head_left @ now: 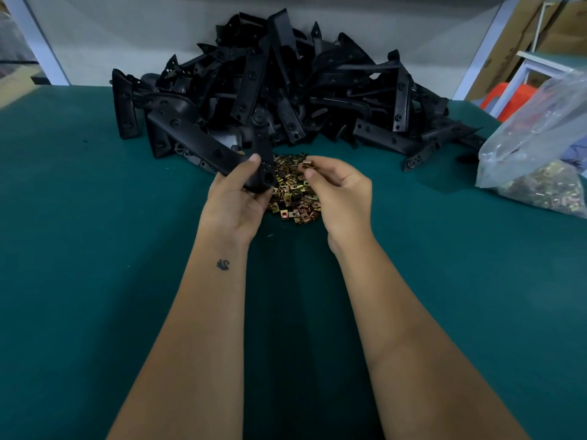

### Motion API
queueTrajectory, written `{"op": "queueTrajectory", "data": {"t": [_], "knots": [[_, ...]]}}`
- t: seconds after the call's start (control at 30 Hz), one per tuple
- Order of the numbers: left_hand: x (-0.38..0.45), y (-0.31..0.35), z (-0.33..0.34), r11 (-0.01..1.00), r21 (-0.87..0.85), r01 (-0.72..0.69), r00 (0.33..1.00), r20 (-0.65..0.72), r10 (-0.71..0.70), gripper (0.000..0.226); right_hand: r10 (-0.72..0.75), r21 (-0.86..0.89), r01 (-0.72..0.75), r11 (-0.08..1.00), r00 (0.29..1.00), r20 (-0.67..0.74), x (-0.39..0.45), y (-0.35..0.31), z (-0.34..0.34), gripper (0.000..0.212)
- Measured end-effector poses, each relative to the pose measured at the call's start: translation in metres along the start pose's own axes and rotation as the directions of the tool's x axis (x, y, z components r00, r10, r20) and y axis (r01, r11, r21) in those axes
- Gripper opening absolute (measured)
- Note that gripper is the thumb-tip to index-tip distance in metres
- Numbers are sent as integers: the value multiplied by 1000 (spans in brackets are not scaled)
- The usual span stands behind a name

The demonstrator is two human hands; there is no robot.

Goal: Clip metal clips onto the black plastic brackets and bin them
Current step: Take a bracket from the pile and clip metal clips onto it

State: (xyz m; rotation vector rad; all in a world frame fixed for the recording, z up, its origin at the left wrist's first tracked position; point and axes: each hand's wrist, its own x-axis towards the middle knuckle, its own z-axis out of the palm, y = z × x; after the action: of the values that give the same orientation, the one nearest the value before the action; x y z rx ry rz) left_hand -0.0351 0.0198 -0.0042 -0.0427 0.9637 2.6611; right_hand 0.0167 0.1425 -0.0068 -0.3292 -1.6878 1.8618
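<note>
My left hand (236, 198) grips a black plastic bracket (203, 142) by its near end, holding it above the table. Its long arm runs up and to the left. My right hand (340, 192) pinches one brass-coloured metal clip (307, 163) between thumb and fingertips, a short gap to the right of the bracket's end. Beneath and between both hands lies a small heap of loose metal clips (293, 195) on the green table (95, 249). Behind it rises a large pile of black brackets (286, 87).
A clear plastic bag (540, 144) holding more clips lies at the right edge of the table. Beyond it stand a white frame and an orange stool (508, 96). A grey wall closes the back of the table.
</note>
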Motion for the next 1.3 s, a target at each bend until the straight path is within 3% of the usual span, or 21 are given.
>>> {"op": "queueTrajectory", "data": {"t": [0.3,0.47,0.67,0.93,1.07,1.3], "knots": [[-5,-3,4,997,73,-13,997,72,7,25,-15,20,15,1000,1000,23,-2,-3,0,22],[-2,-8,5,986,159,-58,998,21,55,35,-15,6,15,1000,999,34,-3,-2,1,23],[-2,-13,7,922,358,-150,986,-20,168,77,-51,-23,52,998,998,32,-3,-2,2,28],[-2,-16,8,951,282,-128,992,17,129,64,-123,-163,128,978,992,42,-8,-2,5,22],[-4,-16,10,972,198,-128,992,40,122,70,-191,-226,200,953,980,59,-10,-6,6,20],[-5,-16,9,959,240,-151,988,65,140,74,-226,-279,232,932,973,52,-12,-8,8,21]]}}
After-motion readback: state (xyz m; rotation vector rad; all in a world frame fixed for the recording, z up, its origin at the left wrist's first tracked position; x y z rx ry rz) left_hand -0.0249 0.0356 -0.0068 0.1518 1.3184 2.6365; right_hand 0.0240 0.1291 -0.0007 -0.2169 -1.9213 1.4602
